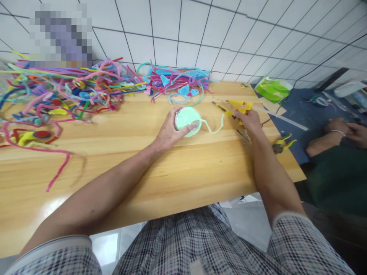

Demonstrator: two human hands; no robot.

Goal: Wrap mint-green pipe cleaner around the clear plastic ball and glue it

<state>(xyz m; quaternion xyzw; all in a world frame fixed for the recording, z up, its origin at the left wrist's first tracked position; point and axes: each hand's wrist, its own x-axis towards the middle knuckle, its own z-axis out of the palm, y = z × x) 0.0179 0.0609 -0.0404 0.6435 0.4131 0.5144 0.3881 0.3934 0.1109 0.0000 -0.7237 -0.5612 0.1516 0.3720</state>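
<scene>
My left hand (171,131) is closed around a round mint-green coil (186,117) that looks wound from fuzzy pipe cleaner, the thumb lying across its face. A loose wavy tail of the same green runs from it to the right, and another green strand (200,98) curves up behind it. My right hand (250,121) grips a yellow hot glue gun (241,105), its nozzle pointing left and a long pale glue stick (282,117) sticking out of its back. Just left of this hand lies a yellow-and-black utility knife (224,109). Scissors (243,136) lie partly under the right wrist.
Piles of colourful pipe cleaners (86,82) cover the back left of the wooden table (183,179). More pipe cleaners (180,78) lie at back centre. Yellow-handled pliers (282,145) rest near the right edge, a green packet (272,89) behind. Another person's hands (341,130) are at far right.
</scene>
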